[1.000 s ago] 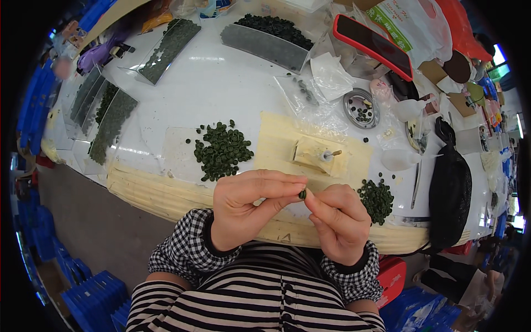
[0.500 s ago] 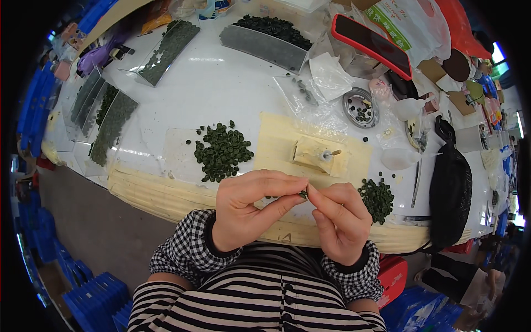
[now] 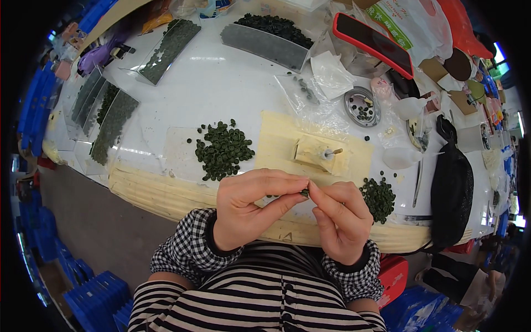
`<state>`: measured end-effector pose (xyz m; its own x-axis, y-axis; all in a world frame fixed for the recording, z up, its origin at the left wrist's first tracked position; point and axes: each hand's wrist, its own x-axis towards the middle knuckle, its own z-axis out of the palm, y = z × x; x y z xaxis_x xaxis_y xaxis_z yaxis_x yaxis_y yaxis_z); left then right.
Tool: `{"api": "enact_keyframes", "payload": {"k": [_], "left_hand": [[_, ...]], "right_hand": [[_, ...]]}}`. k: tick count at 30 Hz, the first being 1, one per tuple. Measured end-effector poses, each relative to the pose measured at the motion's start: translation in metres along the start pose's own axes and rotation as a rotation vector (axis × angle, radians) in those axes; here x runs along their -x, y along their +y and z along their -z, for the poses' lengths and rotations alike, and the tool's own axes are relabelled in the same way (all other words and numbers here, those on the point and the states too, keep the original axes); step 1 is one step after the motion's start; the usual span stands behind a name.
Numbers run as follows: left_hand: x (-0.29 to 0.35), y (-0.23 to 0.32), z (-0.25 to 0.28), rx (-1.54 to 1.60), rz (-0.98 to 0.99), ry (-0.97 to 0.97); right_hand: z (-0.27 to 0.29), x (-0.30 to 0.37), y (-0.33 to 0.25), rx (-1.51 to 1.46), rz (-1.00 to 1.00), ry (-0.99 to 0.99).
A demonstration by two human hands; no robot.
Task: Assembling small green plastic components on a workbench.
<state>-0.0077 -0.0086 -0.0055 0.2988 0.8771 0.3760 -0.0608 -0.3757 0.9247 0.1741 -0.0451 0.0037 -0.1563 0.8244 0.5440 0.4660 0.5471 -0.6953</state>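
Above the table's front edge, my left hand pinches a small dark green button-like piece between thumb and fingertips. My right hand meets it from the other side, its index fingertip touching or very close to the piece. The right fingers are curled, and whatever they pinch is hidden. Beyond my left hand lies a heap of similar green pieces. A smaller heap of them is just right of my right hand. Behind my hands stands a yellowish block with a short peg on top.
Clear trays of dark pieces stand at the back and left. A phone in a red case leans at the back right. A round metal dish, tweezers and a black mesh pouch lie to the right.
Both hands stay almost in place, still meeting at the piece. The piece looks slightly turned between the fingertips. The whole view has shifted very slightly.
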Motion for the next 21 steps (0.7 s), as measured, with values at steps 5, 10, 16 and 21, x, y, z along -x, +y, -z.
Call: {"api": "enact_keyframes", "payload": {"k": [5,10,16,21], "left_hand": [[-0.0005,0.0006,0.0003,0.001,-0.01,-0.003],[-0.0001,0.0001,0.0032,-0.009,0.002,-0.059],[-0.0021,0.0028,0.002,-0.13,-0.045,-0.07],[-0.0028,0.0029,0.0012,-0.095,-0.034,-0.03]], "right_hand": [[0.0001,-0.0003,-0.0006,-0.004,-0.005,-0.003],[0.0005,0.0002,0.0001,0.0,0.005,-0.005],[0.0008,0.0002,0.0007,-0.007,0.036,-0.006],[0.0003,0.0002,0.0003,0.017,0.055,-0.016]]}}
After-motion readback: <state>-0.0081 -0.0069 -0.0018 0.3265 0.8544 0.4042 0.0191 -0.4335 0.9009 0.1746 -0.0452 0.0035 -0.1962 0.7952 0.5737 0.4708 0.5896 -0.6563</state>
